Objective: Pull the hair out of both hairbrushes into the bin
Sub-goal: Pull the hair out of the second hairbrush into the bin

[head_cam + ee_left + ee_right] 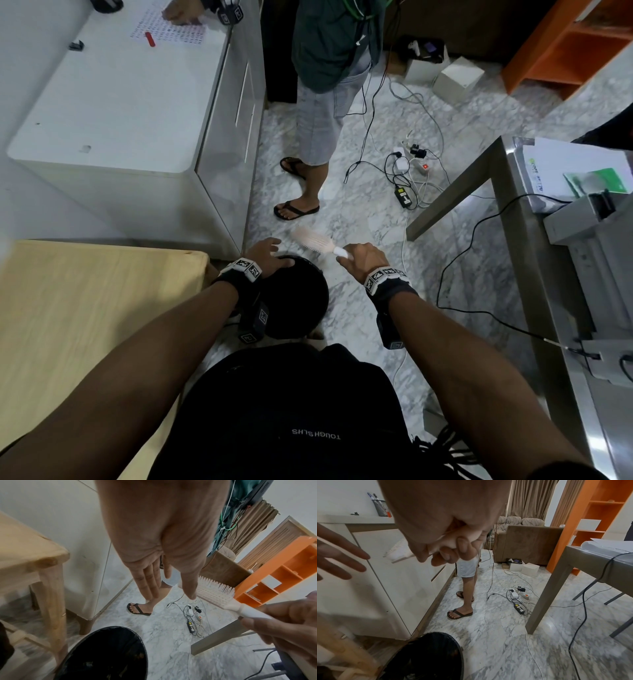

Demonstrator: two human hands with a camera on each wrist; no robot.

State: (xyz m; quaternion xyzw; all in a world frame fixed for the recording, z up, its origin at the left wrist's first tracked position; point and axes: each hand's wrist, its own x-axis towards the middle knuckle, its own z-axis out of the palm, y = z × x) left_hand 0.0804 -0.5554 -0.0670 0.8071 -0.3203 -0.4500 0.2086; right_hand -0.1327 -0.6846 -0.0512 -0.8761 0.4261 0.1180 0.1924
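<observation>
My right hand (359,258) grips the white handle of a pale pink hairbrush (313,240), whose head points left and away with its bristles (216,589) showing no clear hair. The same brush (399,553) pokes out left of my fist in the right wrist view. My left hand (270,257) hovers flat over the far rim of the black-lined bin (294,298), fingers (150,582) straight and empty. The bin (106,655) stands on the floor directly below both hands. I see no second hairbrush.
A wooden table (85,308) is at my left, a white cabinet (137,113) behind it. Another person in flip-flops (298,209) stands just beyond the bin. A power strip and cables (411,171) lie on the marble floor; a grey table (548,274) is on the right.
</observation>
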